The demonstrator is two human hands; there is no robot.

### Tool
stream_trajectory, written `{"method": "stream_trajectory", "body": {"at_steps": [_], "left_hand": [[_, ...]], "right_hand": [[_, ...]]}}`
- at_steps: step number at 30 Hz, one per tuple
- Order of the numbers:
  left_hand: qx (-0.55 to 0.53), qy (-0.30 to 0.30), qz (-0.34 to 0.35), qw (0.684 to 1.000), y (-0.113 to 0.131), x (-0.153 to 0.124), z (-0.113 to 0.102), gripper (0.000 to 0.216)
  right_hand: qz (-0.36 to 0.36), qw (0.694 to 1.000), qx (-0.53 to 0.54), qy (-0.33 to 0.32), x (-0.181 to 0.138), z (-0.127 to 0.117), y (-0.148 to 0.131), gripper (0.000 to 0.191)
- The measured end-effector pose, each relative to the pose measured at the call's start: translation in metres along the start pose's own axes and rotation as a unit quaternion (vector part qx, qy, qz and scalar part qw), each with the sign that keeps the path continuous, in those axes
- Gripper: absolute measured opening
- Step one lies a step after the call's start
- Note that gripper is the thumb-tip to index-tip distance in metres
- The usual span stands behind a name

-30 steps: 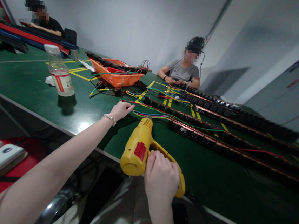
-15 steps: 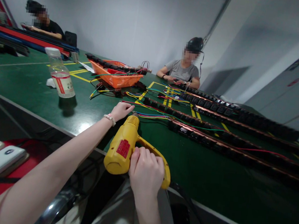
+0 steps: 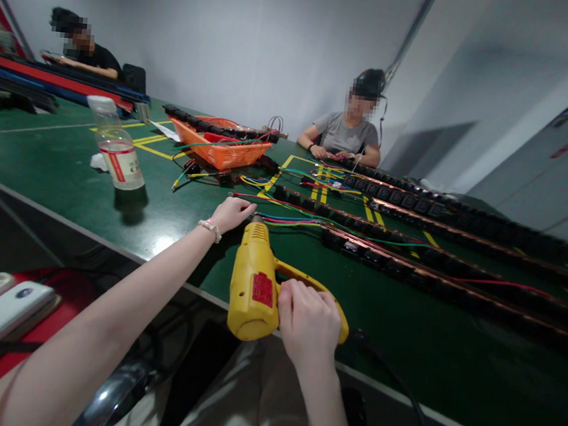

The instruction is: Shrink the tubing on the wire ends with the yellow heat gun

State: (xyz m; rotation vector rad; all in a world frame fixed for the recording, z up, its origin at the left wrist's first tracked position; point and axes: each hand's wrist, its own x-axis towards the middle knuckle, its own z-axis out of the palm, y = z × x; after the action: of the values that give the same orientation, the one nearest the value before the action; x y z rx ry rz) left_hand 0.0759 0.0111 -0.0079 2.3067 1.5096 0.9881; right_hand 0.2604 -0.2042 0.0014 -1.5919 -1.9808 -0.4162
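My right hand (image 3: 310, 319) is wrapped round the handle of a yellow heat gun (image 3: 255, 290), which points away from me over the table's near edge. Its nozzle sits close to the fingertips of my left hand (image 3: 233, 215). That hand is closed at the ends of several coloured wires (image 3: 290, 222), which run right to a long black strip of sockets with copper bars (image 3: 385, 257). The wire ends are hidden by the fingers, and whether the nozzle touches them I cannot tell.
An orange basket (image 3: 219, 152) with strip parts stands behind my left hand. On the left is a plastic bottle (image 3: 121, 157). More socket strips (image 3: 415, 205) lie to the right. Two people sit across the table. Phones (image 3: 2, 320) rest on a red seat at lower left.
The heat gun's body and my right hand have swung to the right, while the nozzle stays near the wires. My left hand keeps nearly the same place.
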Motion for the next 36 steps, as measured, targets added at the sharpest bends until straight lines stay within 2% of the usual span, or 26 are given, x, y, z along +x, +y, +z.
{"method": "stream_trajectory", "body": {"at_steps": [8, 16, 20, 26, 36], "left_hand": [[0.009, -0.008, -0.014, 1.000, -0.002, -0.001, 0.000, 0.046], [0.021, -0.016, -0.011, 1.000, -0.001, -0.001, -0.001, 0.048], [0.028, -0.018, -0.011, 0.999, -0.002, -0.001, 0.000, 0.047], [0.029, -0.018, -0.014, 0.999, 0.000, -0.001, 0.000, 0.047], [0.037, -0.020, -0.024, 0.999, 0.000, -0.001, 0.000, 0.046]], "right_hand": [[0.016, 0.999, -0.040, 0.021, -0.010, -0.009, 0.040, 0.038], [0.063, 0.988, -0.144, 0.013, -0.015, -0.019, 0.078, 0.041], [0.076, 0.985, -0.158, -0.001, -0.018, -0.022, 0.089, 0.041], [0.086, 0.983, -0.165, 0.004, -0.020, -0.023, 0.083, 0.040], [0.102, 0.977, -0.183, 0.044, -0.021, -0.020, 0.037, 0.037]]}}
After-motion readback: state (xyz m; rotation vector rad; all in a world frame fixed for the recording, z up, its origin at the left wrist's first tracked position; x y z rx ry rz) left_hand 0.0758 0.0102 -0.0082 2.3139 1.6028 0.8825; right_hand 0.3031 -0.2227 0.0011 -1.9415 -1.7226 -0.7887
